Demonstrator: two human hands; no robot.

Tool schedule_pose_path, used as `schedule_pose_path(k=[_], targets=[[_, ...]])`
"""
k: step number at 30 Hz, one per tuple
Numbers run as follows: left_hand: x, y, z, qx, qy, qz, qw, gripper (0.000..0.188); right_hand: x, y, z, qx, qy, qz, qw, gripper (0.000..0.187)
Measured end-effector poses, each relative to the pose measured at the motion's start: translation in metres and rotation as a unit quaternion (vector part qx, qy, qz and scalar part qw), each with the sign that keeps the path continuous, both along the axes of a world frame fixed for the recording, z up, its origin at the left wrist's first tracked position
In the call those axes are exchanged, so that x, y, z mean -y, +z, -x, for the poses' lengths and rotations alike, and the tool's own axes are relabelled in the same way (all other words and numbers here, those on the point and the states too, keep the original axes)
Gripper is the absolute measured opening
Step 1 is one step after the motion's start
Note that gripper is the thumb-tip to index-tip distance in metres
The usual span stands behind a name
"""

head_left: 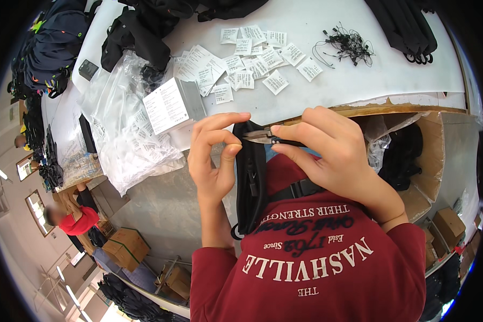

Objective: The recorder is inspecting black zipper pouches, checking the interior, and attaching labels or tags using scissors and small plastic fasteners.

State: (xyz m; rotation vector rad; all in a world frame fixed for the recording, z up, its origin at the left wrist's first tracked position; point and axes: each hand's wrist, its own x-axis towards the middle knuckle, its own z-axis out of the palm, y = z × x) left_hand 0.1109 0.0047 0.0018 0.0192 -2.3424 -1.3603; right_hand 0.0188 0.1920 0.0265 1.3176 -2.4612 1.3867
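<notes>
A black waist bag (pixel 250 185) with a zipper hangs upright in front of my chest, its strap and buckle (pixel 304 188) lying across my red shirt. My left hand (pixel 214 153) is closed at the bag's upper left edge, thumb and fingertip pinched together there, another finger on its top. From the other side, my right hand (pixel 330 142) grips a small pair of thread snips (pixel 260 136) between thumb and fingers. The metal blades point left and lie against the top of the bag. Whether a thread sits between the blades is too small to tell.
On the white table lie scattered printed paper packets (pixel 263 59), a stack of cards (pixel 166 107), a clear plastic bag (pixel 129 134) and tangled black cords (pixel 349 45). Below the table edge, an open carton (pixel 426 161) holds black items. A person in red (pixel 80 220) is at far left.
</notes>
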Motion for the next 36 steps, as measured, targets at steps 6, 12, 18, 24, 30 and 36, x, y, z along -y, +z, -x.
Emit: schedule_pose_path(k=[6, 12, 18, 24, 30, 36], targets=[[0.006, 0.005, 0.003, -0.025, -0.020, 0.057, 0.998, 0.010, 0.001, 0.000, -0.003, 0.008, 0.012, 0.013, 1.000, 0.027], [0.013, 0.008, 0.002, -0.013, -0.050, 0.022, 0.998, 0.010, 0.004, 0.001, -0.002, -0.007, 0.017, 0.026, 0.999, 0.026], [0.011, 0.005, 0.003, -0.017, -0.049, -0.071, 0.996, 0.018, 0.005, -0.001, -0.002, -0.027, 0.024, 0.028, 0.999, 0.026], [0.009, 0.002, 0.000, -0.009, -0.045, -0.146, 0.988, 0.020, 0.006, -0.004, -0.002, -0.037, 0.029, 0.032, 0.998, 0.027], [0.010, -0.001, 0.000, -0.009, -0.058, -0.189, 0.980, 0.018, 0.004, -0.003, -0.002, -0.038, 0.023, 0.029, 0.999, 0.028], [0.014, -0.003, 0.001, 0.017, -0.076, -0.231, 0.970, 0.016, 0.005, -0.003, -0.002, -0.034, 0.018, 0.033, 0.999, 0.028]])
